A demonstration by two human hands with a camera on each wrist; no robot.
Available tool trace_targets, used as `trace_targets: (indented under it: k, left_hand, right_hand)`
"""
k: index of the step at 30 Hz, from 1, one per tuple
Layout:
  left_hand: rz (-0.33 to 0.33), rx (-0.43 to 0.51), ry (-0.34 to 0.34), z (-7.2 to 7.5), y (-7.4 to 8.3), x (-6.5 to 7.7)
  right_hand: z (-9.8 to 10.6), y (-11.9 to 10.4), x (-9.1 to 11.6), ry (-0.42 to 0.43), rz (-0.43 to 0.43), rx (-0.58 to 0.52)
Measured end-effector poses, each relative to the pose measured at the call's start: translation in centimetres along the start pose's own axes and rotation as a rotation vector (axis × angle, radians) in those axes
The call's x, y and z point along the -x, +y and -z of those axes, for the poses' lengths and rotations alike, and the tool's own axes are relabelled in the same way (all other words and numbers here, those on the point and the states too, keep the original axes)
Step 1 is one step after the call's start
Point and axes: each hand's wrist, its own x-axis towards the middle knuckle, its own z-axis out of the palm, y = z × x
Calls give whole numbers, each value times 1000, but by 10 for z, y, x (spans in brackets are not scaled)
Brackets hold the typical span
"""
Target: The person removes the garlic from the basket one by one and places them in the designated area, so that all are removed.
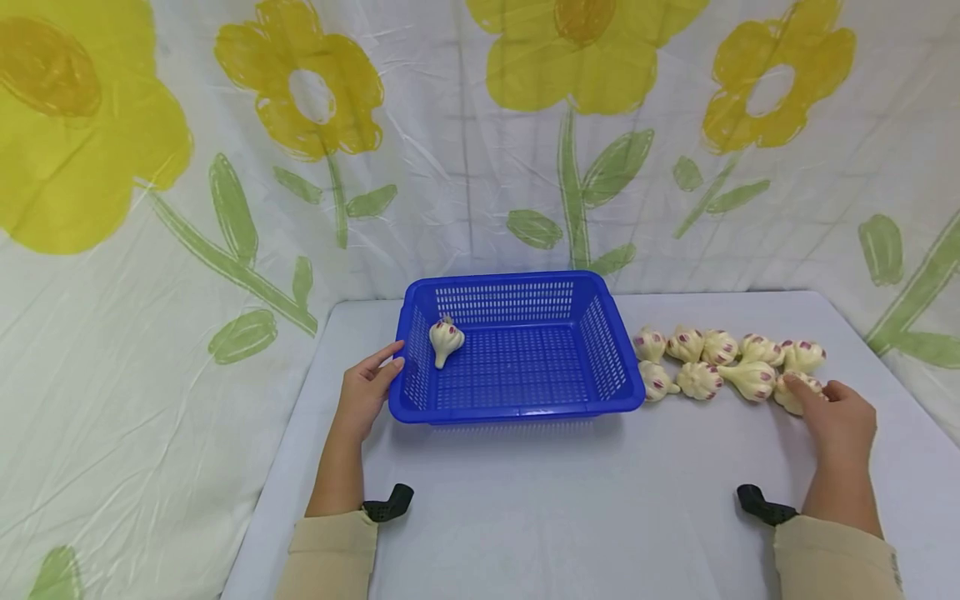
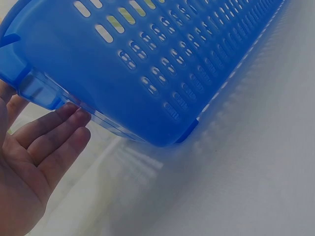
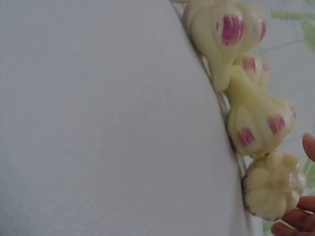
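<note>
A blue plastic basket (image 1: 517,412) with slotted walls stands on the table, one garlic bulb (image 1: 446,338) lying inside at its left end. My left hand (image 1: 367,387) holds the basket's left rim; in the left wrist view its fingers (image 2: 61,140) lie along the underside of that rim. At the right, my right hand (image 1: 843,421) is around the nearest end bulb of garlic (image 1: 787,398). From the right wrist, fingertips (image 3: 290,223) are right at this bulb (image 3: 275,187), while the thumb (image 3: 309,145) stands apart from it.
Several more garlic bulbs (image 1: 750,379) with purple marks lie in two rows right of the basket, the closest almost at its wall. A white cloth (image 1: 465,200) with painted flowers hangs behind the white table (image 1: 525,500).
</note>
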Motion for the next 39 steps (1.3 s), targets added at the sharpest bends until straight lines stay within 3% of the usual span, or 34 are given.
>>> trace_targets:
  k: [7, 13, 22, 28, 34, 39]
  left_hand:
    - [1, -10, 9, 4, 0, 1]
    - [6, -22, 14, 7, 1, 0]
    - [7, -9, 10, 7, 3, -1]
    - [27, -7, 11, 3, 2, -2]
    - [41, 4, 1, 1, 2, 1]
    - [36, 5, -15, -1, 3, 0]
  right_hand:
    - [2, -35, 7, 51, 54, -27]
    - [-15, -80, 23, 65, 160, -71]
    - [-48, -159, 57, 8, 425, -73]
    - [-65, -217, 83, -42, 708, -85]
    - [-98, -264, 97, -184, 948, -27]
    - [-134, -285, 98, -348, 1038, 65]
